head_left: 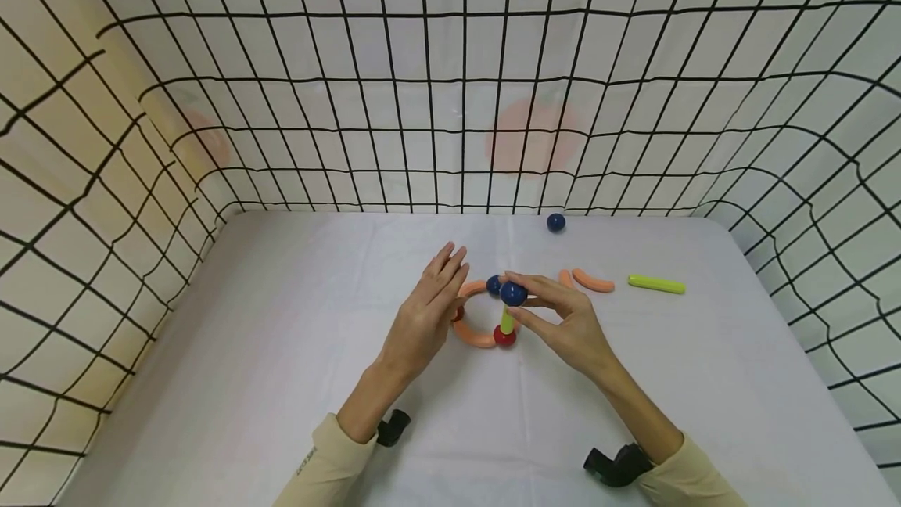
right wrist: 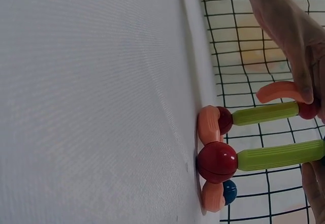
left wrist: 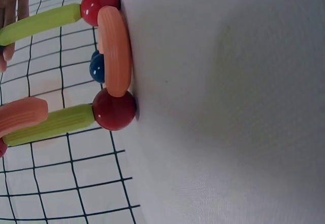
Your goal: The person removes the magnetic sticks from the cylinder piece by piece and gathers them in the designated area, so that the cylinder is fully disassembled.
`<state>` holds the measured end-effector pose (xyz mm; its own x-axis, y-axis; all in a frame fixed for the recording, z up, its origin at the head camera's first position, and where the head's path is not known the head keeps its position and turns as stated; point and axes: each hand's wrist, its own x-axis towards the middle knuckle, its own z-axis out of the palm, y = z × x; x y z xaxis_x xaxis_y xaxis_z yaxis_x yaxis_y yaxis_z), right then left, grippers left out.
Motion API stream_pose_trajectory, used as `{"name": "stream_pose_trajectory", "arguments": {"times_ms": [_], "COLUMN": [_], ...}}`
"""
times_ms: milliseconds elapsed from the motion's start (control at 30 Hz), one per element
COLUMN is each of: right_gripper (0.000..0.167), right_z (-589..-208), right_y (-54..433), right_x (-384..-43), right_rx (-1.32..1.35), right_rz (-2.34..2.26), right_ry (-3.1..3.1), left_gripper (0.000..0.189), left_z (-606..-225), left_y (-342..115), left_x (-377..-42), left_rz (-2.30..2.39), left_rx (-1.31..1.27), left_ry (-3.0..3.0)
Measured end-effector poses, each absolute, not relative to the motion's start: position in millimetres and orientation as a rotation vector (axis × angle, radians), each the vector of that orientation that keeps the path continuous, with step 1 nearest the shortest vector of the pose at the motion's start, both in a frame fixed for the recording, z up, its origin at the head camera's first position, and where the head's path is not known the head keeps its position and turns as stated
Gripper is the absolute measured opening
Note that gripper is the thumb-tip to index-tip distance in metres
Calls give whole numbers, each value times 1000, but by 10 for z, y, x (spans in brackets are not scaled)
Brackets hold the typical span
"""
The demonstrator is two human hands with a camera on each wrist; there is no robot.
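I have the right hand [head_left: 568, 321] pinching a blue ball [head_left: 514, 293], a green rod [head_left: 507, 321] upright directly below that grip; my left hand [head_left: 421, 318], fingers straight, touches a red ball [right wrist: 307, 110] by its thumb.

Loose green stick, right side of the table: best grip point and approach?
Probably mid-length on the green stick, from above, pinching across its width. It's slim and straight, lying flat, roughly left to right; curved orange pieces sit off its left end.
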<state>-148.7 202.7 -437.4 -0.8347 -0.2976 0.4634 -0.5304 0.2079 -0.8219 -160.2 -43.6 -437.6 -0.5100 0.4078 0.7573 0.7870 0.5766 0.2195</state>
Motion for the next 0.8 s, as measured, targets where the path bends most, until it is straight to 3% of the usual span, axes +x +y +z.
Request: {"name": "stream_pose_trajectory", "arguments": {"times_ms": [800], "right_gripper": [55], "right_z": [-4356], "right_y": [2029], "right_x": [-1468], "right_rx": [762], "right_rz": [1671], "right_ry": [-2291], "left_gripper": [53], "left_z": [-4356], "left_y": [-466], "left_x": [-1591], "left_rz": [-836], "left_rx": [-934], "left_ry": [-2153]}}
